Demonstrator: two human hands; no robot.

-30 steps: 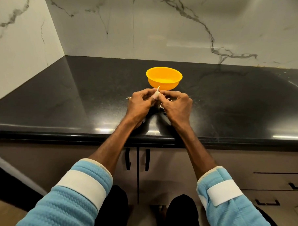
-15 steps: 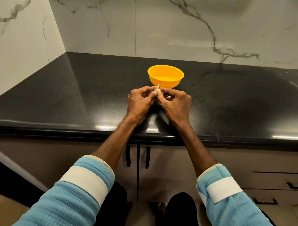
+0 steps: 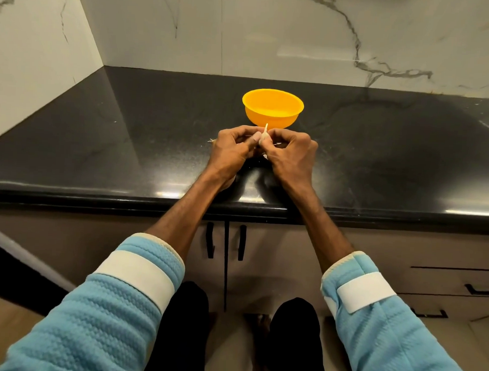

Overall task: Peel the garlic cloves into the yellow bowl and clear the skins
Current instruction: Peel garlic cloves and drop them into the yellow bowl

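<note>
A pale garlic clove [image 3: 263,135] with a thin pointed tip sticks up between my two hands. My left hand [image 3: 233,151] and my right hand [image 3: 291,155] meet over the black counter, and the fingertips of both pinch the clove. Just beyond them stands the yellow bowl [image 3: 272,108], upright; I cannot make out anything inside it. A few small scraps of garlic skin [image 3: 211,140] lie on the counter beside and under my hands, mostly hidden by them.
The black stone counter [image 3: 99,151] runs left and right, with marble walls behind and at the left corner. Its front edge [image 3: 125,201] lies under my forearms. Cabinet doors with black handles [image 3: 210,240] are below.
Both hands stay together on the clove, with the fingers shifting slightly on it. The bowl has not moved on the counter.
</note>
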